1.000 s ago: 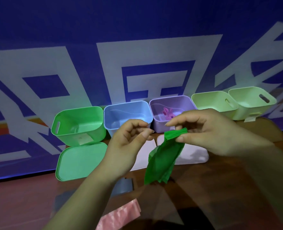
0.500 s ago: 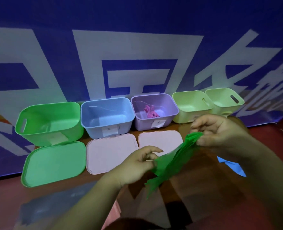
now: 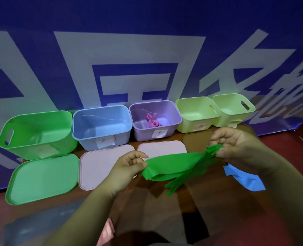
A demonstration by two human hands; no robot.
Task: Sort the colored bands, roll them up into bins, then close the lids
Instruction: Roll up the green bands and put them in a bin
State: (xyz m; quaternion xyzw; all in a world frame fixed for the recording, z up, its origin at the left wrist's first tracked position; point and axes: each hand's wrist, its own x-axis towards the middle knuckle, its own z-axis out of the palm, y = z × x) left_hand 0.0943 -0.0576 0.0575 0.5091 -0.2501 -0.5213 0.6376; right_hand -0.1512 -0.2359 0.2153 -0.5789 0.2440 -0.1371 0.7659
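Stretching green band (image 3: pixel 172 166) above tabletop (image 3: pixel 218 201) between hands: left hand (image 3: pixel 127 167) pinching one end, right hand (image 3: pixel 236 148) clamping bunched other end. Rolling step, judging; next, winding tightly toward green bin (image 3: pixel 37 134).

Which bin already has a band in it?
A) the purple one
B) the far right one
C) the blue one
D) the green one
A: a rolled pink band lies in the purple bin; the other bins look empty.
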